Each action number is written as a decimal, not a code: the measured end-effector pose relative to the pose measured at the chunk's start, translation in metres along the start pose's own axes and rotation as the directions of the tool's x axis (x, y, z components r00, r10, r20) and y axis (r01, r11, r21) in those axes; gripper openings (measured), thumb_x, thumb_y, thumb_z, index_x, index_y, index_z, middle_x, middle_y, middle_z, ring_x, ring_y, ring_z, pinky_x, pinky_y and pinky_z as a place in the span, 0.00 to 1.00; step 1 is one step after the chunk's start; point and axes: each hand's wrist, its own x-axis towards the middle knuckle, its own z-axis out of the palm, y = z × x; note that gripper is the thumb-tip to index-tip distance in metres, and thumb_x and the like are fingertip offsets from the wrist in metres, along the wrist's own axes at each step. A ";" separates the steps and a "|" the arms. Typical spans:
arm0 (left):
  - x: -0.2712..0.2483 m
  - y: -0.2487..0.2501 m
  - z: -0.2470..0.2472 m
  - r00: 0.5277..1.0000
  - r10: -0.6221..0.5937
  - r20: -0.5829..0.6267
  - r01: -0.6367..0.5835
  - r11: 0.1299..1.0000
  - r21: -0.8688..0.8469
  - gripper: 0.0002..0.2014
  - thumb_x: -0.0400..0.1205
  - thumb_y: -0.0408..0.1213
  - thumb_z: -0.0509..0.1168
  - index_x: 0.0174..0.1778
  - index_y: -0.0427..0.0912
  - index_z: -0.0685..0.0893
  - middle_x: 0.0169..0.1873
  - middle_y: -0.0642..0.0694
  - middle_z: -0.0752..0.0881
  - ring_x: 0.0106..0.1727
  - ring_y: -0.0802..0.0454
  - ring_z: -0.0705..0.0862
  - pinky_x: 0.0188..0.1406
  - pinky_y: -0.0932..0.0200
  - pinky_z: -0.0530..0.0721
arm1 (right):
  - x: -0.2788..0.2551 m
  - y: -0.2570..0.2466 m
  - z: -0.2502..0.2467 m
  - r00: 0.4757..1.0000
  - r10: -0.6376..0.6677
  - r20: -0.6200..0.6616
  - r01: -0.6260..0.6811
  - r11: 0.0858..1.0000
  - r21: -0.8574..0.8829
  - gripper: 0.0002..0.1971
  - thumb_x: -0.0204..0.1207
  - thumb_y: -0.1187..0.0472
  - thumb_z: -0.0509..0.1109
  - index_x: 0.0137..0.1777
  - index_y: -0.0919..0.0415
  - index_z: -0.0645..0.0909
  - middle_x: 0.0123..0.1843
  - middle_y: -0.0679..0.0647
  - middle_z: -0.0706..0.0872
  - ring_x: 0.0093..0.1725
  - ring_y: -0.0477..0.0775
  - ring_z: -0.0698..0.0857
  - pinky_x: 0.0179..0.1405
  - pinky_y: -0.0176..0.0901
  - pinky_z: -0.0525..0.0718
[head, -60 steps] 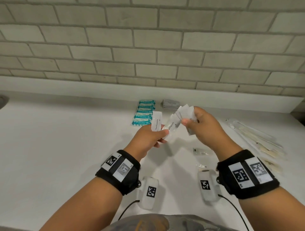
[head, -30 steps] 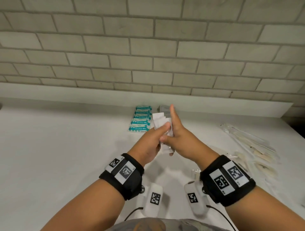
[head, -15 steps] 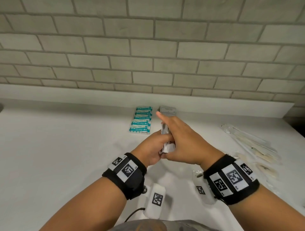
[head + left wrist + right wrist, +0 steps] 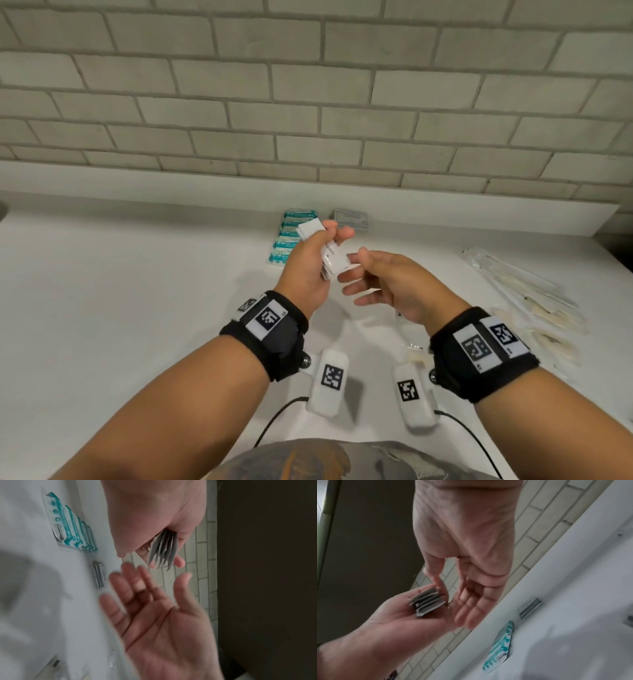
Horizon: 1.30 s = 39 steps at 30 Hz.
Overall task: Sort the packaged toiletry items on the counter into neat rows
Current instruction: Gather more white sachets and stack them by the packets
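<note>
Left hand (image 4: 310,270) grips a stack of thin white sachets (image 4: 330,255), count unclear. Right hand (image 4: 394,286), fingers spread, holds nothing just beside it. Five teal packets (image 4: 290,236) lie beyond.

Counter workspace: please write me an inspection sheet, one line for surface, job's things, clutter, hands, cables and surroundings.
Surface: white counter, with a raised ledge at the back.
Job's things: teal packets in a neat overlapping row near the ledge; grey packets beside them; stack of white sachets held above the counter.
Clutter: clear-wrapped items lying loosely on the right side.
Hands: left hand grips the white sachets; right hand is open, fingers relaxed, close to the stack, holding nothing.
Cables: black cables run from the wrist cameras toward the person.
Surroundings: pale brick-tile wall behind the counter.
</note>
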 end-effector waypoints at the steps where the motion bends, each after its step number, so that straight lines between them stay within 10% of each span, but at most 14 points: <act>1: 0.000 -0.002 0.003 1.000 -0.012 0.022 0.011 1.000 0.018 0.09 0.86 0.29 0.56 0.44 0.45 0.77 0.37 0.46 0.90 0.40 0.55 0.88 0.39 0.57 0.87 | 0.002 0.000 0.002 0.999 -0.013 0.036 0.011 0.998 0.058 0.21 0.76 0.47 0.67 0.61 0.63 0.82 0.50 0.58 0.90 0.48 0.57 0.89 0.47 0.50 0.86; 6: 0.008 -0.021 -0.007 0.995 -0.071 0.064 0.059 0.983 0.172 0.05 0.81 0.33 0.64 0.43 0.45 0.83 0.45 0.43 0.89 0.45 0.49 0.87 0.48 0.53 0.82 | 0.019 0.003 0.003 1.000 0.029 0.006 -0.029 0.996 0.083 0.02 0.79 0.66 0.70 0.47 0.65 0.83 0.35 0.57 0.89 0.31 0.53 0.87 0.30 0.39 0.88; 9: 0.016 -0.028 -0.036 0.988 -0.151 0.022 0.121 0.863 0.491 0.17 0.77 0.37 0.72 0.61 0.45 0.80 0.55 0.45 0.82 0.55 0.48 0.82 0.58 0.53 0.78 | 0.024 0.016 -0.011 0.984 0.177 0.011 -0.175 0.977 -0.118 0.01 0.77 0.68 0.72 0.44 0.65 0.83 0.30 0.57 0.88 0.28 0.52 0.86 0.29 0.38 0.88; 13: 0.020 -0.029 -0.064 0.955 -0.287 0.070 0.001 0.241 0.970 0.31 0.75 0.43 0.75 0.74 0.48 0.73 0.69 0.52 0.78 0.66 0.54 0.79 0.65 0.60 0.75 | 0.029 0.043 -0.019 0.916 0.400 -0.002 -0.357 0.817 -0.453 0.04 0.75 0.69 0.74 0.47 0.68 0.82 0.33 0.65 0.86 0.26 0.54 0.85 0.37 0.48 0.88; 16: 0.016 -0.038 -0.064 0.874 -0.455 0.171 -0.319 -0.271 0.908 0.30 0.74 0.48 0.74 0.73 0.50 0.76 0.67 0.50 0.78 0.67 0.51 0.77 0.66 0.58 0.74 | 0.035 0.055 -0.014 0.882 0.470 -0.032 -0.401 0.713 -0.575 0.05 0.74 0.68 0.75 0.47 0.65 0.82 0.35 0.66 0.86 0.30 0.58 0.84 0.51 0.58 0.87; 18: 0.014 -0.044 -0.061 0.848 -0.480 0.224 -0.438 -0.397 0.806 0.27 0.75 0.48 0.72 0.71 0.49 0.79 0.62 0.46 0.79 0.64 0.48 0.77 0.62 0.55 0.76 | 0.038 0.054 -0.009 0.897 0.440 -0.044 -0.368 0.687 -0.626 0.07 0.75 0.67 0.74 0.52 0.66 0.82 0.37 0.65 0.86 0.31 0.58 0.84 0.49 0.54 0.88; 26: 0.027 -0.053 -0.059 0.839 -0.460 0.289 -0.496 -0.430 0.754 0.19 0.69 0.49 0.73 0.52 0.45 0.83 0.44 0.49 0.75 0.49 0.46 0.80 0.46 0.51 0.82 | 0.027 0.063 0.005 0.984 0.175 0.018 -0.023 0.225 -0.974 0.26 0.64 0.53 0.80 0.61 0.52 0.77 0.55 0.51 0.73 0.44 0.55 0.83 0.42 0.46 0.83; 32: 0.047 -0.057 -0.054 0.849 -0.452 0.275 -0.481 -0.442 0.757 0.11 0.69 0.44 0.71 0.41 0.46 0.77 0.40 0.49 0.74 0.43 0.47 0.80 0.39 0.55 0.79 | 0.055 0.069 -0.005 0.994 0.095 0.045 0.025 0.205 -0.978 0.18 0.69 0.58 0.73 0.59 0.56 0.79 0.54 0.54 0.75 0.40 0.55 0.80 0.34 0.42 0.74; 39: 0.110 -0.053 -0.039 0.864 -0.426 0.267 -0.468 -0.487 0.737 0.12 0.73 0.43 0.68 0.49 0.42 0.83 0.46 0.44 0.78 0.49 0.44 0.82 0.40 0.57 0.75 | 0.117 0.050 -0.032 0.997 0.083 -0.002 -0.020 0.209 -0.978 0.16 0.68 0.62 0.73 0.56 0.59 0.81 0.50 0.52 0.75 0.43 0.54 0.81 0.38 0.42 0.77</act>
